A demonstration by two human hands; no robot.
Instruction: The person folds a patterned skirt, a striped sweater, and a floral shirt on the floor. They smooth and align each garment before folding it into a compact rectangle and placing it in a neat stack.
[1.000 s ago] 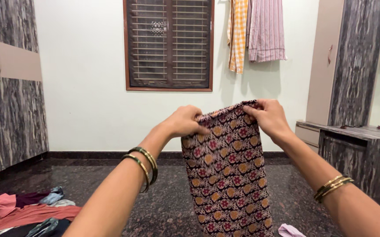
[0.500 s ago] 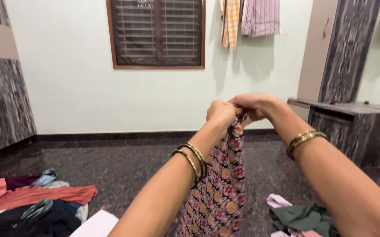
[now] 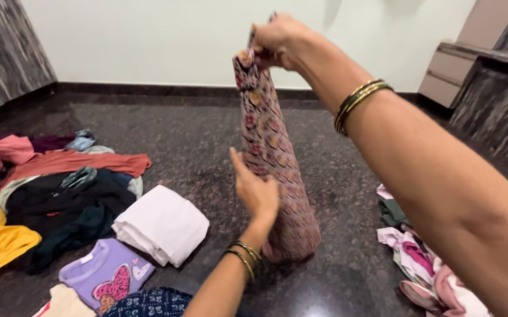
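Note:
A patterned maroon cloth (image 3: 271, 147) hangs folded lengthwise in front of me, its lower end touching the dark floor. My right hand (image 3: 280, 41) pinches its top edge, raised high, with gold bangles on the wrist. My left hand (image 3: 255, 191) is lower down, fingers flat against the middle of the hanging cloth on its left side, also with bangles on the wrist.
A folded white cloth (image 3: 161, 224) lies on the floor (image 3: 195, 141) to the left, beside a loose heap of clothes (image 3: 42, 194) and a purple shirt (image 3: 104, 275). More garments (image 3: 418, 252) lie at the right. A low cabinet (image 3: 489, 88) stands at the far right.
My view has tipped down toward the floor. My left hand let go of the cloth's top and dropped to its middle, while the right hand keeps both top corners together.

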